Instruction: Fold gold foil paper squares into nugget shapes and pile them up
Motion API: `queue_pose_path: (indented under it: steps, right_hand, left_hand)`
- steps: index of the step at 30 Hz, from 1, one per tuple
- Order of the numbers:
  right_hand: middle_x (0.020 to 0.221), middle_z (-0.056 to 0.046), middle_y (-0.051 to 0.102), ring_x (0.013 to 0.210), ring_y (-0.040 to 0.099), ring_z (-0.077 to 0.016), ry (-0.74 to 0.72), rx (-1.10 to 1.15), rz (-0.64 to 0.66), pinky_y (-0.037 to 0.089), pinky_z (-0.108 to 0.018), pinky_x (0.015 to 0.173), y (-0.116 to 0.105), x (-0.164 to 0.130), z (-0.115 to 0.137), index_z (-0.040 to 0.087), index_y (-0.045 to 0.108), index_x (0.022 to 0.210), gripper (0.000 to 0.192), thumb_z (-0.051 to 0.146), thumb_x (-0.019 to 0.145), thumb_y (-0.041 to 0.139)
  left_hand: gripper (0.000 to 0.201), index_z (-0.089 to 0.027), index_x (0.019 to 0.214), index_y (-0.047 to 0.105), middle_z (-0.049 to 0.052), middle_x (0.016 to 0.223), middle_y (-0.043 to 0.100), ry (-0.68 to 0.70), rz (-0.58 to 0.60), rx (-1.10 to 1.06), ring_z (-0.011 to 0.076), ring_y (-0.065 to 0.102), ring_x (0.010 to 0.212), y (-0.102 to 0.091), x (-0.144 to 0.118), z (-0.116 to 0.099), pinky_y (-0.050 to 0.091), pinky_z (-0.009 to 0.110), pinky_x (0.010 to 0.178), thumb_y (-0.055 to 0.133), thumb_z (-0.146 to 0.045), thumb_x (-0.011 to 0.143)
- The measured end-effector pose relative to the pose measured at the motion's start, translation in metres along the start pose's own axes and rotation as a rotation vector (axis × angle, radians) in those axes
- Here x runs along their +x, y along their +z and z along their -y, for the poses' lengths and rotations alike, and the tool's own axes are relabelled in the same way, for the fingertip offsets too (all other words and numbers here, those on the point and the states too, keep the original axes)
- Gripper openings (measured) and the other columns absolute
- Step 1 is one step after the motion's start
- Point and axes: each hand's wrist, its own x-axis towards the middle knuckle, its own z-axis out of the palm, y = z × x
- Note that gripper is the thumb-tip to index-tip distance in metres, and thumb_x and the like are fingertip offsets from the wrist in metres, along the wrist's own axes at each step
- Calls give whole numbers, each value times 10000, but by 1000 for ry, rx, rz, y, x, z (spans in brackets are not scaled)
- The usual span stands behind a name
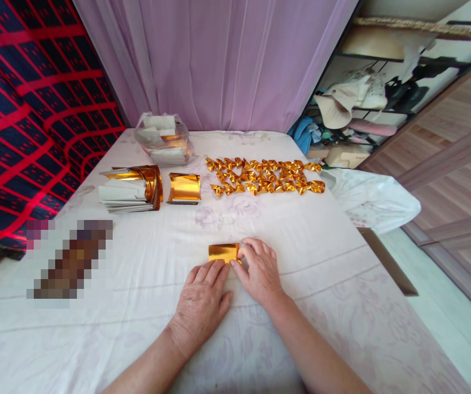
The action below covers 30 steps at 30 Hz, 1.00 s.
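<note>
A piece of shiny gold foil paper (223, 252) lies on the patterned tablecloth in front of me, gold side up. My left hand (202, 295) rests flat, its fingertips on the paper's near edge. At the paper's right end, my right hand (260, 268) pinches the edge between thumb and fingers. Farther back, a fanned stack of gold and grey paper sheets (131, 189) sits at the left, and a smaller pile of gold sheets (184, 187) is beside it. Rows of folded gold foil pieces (264, 176) lie at the back right.
A clear plastic bag of paper (165, 139) stands at the table's back left. A white plastic bag (377, 200) hangs beyond the right edge. Shelves with shoes and a cap (334, 106) are at the right, and a purple curtain (227, 60) hangs behind the table (145, 339).
</note>
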Motion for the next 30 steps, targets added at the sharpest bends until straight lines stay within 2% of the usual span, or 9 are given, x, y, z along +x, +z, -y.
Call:
queue_pose_path:
  steps: [4,15,21,23,25,27,30]
  right_hand:
    - [1145,-52,611,1080,537,-224,-8,49,7,376,-374,896,2,0,-8,233,606,838,26,230,828,631]
    - [1127,-44,644,1056,575,-201,-123,153,15,428,-361,907,5,2,-33,231,644,841,142,139,826,538]
    - [938,-55,676,907,614,-187,-98,164,-155,474,-312,834,-4,3,-20,207,637,954,176,176,891,475]
    - [909,-46,674,867,619,-172,-99,149,-129,483,-291,806,-8,1,-10,215,654,962,203,184,920,457]
    - [981,-51,682,927,611,-180,-138,95,-54,477,-308,847,-10,-4,-2,233,676,1005,240,177,928,455]
    - [1139,-68,666,1050,582,-217,-167,-1,0,461,-362,895,-9,-12,3,237,673,1093,255,191,914,498]
    - [1359,-97,560,1266,458,-283,-172,-127,42,404,-449,982,-6,-24,5,242,630,1218,335,247,890,566]
  left_hand:
    - [418,-151,1276,546,111,1255,608,-3,10,2,282,535,1154,1,0,1,423,458,968,535,-289,881]
    - [405,-176,1288,540,107,1259,604,18,-11,11,278,536,1149,2,-1,2,419,457,960,491,-290,903]
    - [413,-148,1275,554,113,1254,612,21,7,39,277,539,1136,1,1,2,420,448,956,507,-297,893]
    - [407,-165,1280,552,106,1259,609,21,2,41,273,537,1142,1,0,2,415,445,963,499,-301,900]
    - [408,-176,1288,546,104,1261,606,25,-2,41,269,535,1146,1,0,3,410,443,970,494,-310,907]
    - [417,-181,1301,539,102,1265,603,30,-3,45,265,533,1153,2,-1,3,407,437,974,499,-317,909]
    - [435,-199,1321,526,92,1266,597,33,-2,54,259,529,1159,2,-1,3,407,426,973,522,-315,902]
